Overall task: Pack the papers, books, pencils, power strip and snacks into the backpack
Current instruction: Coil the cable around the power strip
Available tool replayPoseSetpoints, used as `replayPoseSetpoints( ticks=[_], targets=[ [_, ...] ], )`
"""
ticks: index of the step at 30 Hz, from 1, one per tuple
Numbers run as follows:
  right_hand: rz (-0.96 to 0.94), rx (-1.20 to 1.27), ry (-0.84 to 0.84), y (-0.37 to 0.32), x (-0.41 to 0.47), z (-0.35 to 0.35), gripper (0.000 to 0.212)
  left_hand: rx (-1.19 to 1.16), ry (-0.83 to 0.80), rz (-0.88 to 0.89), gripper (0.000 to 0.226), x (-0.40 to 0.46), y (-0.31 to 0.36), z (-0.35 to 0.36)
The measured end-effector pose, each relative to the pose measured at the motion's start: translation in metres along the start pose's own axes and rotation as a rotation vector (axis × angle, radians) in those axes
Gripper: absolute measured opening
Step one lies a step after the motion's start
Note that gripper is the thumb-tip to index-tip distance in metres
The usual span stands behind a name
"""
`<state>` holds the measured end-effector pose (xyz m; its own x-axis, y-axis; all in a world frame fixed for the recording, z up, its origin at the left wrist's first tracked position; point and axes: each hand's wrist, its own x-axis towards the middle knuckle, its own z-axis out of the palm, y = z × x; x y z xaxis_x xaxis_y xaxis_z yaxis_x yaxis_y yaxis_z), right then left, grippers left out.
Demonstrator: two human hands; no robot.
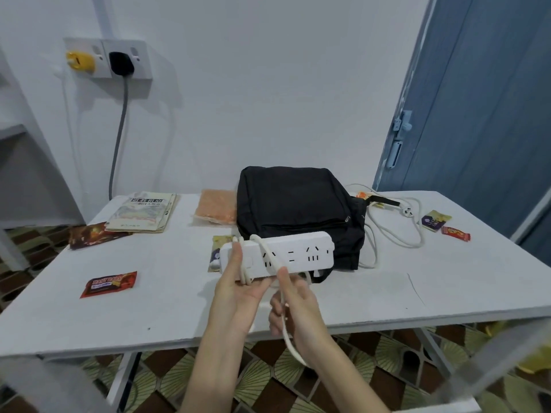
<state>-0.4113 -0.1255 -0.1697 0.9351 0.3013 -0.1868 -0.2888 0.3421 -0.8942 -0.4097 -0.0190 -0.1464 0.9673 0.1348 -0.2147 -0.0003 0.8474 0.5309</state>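
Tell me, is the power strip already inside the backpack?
No, both hands hold the power strip above the table, in front of the shut backpack.

The power strip [286, 254] is gripped by the left hand [238, 289]; its cord [284, 311] is pinched by the right hand [293, 308].

1 head view looks forward and down, close over the table [387, 293].
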Motion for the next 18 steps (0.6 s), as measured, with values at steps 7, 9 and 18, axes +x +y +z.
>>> replayPoseSetpoints(
  ticks=[7, 9, 18],
  targets=[
    [-0.102, -0.006, -0.039, -0.027, 0.012, -0.009, 0.038, 0.305, -0.072, 0.035, 0.048, 0.003, 0.009, -0.008],
    [-0.109, -0.011, -0.056, -0.034, 0.011, -0.011, 0.028, 0.337, -0.078, -0.022, 0.047, 0.004, 0.017, -0.013],
    [-0.079, -0.296, -0.136, -0.065, 0.007, -0.026, 0.018, 0.742, -0.29, -0.207, 0.096, 0.001, 0.043, -0.039]
  ],
)
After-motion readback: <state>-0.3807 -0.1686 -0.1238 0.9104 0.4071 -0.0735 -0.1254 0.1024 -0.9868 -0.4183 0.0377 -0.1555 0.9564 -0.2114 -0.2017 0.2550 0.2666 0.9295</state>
